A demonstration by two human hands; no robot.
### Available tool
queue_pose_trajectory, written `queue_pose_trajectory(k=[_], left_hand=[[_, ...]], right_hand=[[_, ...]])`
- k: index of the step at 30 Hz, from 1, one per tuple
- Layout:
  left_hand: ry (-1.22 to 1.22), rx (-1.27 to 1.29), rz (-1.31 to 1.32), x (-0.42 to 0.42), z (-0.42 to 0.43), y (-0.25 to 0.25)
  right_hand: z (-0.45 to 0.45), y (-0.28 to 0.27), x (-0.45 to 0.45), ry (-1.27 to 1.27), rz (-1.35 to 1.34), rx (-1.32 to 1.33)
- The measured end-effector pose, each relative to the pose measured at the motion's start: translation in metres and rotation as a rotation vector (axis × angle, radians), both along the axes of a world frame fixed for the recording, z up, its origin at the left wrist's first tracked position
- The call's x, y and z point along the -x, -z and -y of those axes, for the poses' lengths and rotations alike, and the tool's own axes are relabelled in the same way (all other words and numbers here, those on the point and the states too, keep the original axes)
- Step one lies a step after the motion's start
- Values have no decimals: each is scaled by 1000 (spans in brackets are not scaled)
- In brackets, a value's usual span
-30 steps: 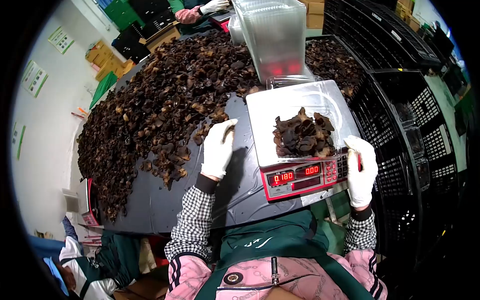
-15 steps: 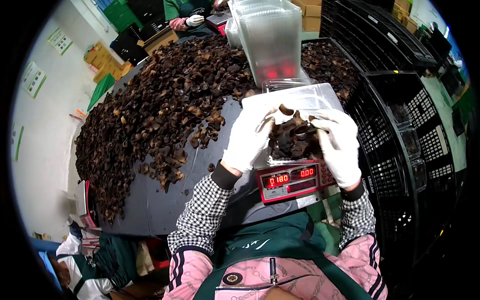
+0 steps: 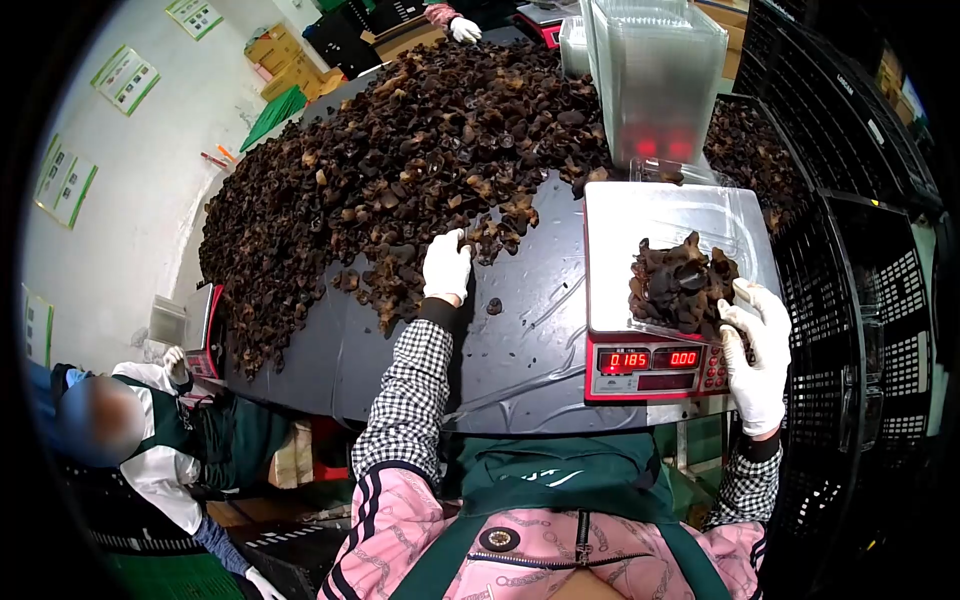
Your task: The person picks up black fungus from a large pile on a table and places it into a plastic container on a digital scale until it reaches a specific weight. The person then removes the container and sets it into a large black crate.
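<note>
My left hand [image 3: 447, 267], in a white glove, rests at the near edge of the large heap of dark brown wood-ear-like pieces [image 3: 430, 150]; its fingers are drawn together, and whatever is between them is hidden. At the right, my gloved right hand [image 3: 757, 350] has bent fingers at the near right corner of a clear plastic box [image 3: 655, 322]. That box holds a small pile of dark pieces [image 3: 685, 283] and sits on the silver plate of a red scale [image 3: 615, 225]. The red display [image 3: 628, 359] reads 0.185.
Behind the scale stands a tall stack of clear boxes [image 3: 660, 90]. Black crates [image 3: 850, 300] line the right side. One co-worker [image 3: 160, 440] is at the lower left beside another scale [image 3: 208, 330]; another person's gloved hand [image 3: 464, 29] shows at the far side.
My left hand has gone from the box to the heap's edge, while my right hand has shifted to the box's near right corner. The display changed from 0.180 to 0.185. The view has swung left.
</note>
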State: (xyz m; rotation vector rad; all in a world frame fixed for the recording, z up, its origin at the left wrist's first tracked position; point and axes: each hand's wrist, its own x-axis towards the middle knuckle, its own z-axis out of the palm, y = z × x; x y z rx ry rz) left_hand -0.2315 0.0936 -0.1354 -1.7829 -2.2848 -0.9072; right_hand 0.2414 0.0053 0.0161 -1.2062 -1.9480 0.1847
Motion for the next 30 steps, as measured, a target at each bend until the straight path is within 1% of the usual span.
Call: queue_pose_trajectory(k=[2,3,4,6,8,11,12,14,16,17,18,20,22,23,24,26,27,30], left_hand=[[46,46,25,14,-3,5],[51,-5,54,17,-6,8],[84,-71,152,2,2,-14],[158,-75,598,-30,7,-46],[379,-18,822,-86,24,-101],[733,-110,502,-152,39,-147],[784,-45,528,-170,43,-160],[896,-117,550,-199,39,-162],[936,-94,493,-220,30,-155],[983,-166,412,-226,24,-152],[963,-116,340,-229,23,-154],[920,-15,199,-233,22,-161],[883,-106,261,-231,25,-162],[858,-149,257,-226,25,-159],[831,-192,253,-220,25,-157],[815,-142,334,-214,27,-156],[822,-118,355,-211,28,-154],[819,-109,409,-213,32,-158]], right_hand=[[2,0,-1,44,-34,13],[3,2,-2,60,-63,-10],[4,6,-6,86,-86,-34],[2,5,-8,142,-96,-64],[-5,12,-11,168,-149,-60],[-28,8,-6,181,-184,-66],[-42,7,-5,180,-187,-68],[-78,3,-1,124,-146,-154],[-124,-7,5,-80,-94,-192],[-147,-6,8,-112,-7,-210],[-169,-1,11,-145,80,-226],[-206,8,17,-135,370,-290],[-225,7,27,-115,568,-204],[-233,6,33,-123,662,-92],[-238,8,37,-124,740,-84],[-248,23,45,-105,853,-85],[-247,24,48,-93,831,-138],[-243,20,50,-85,836,-148]])
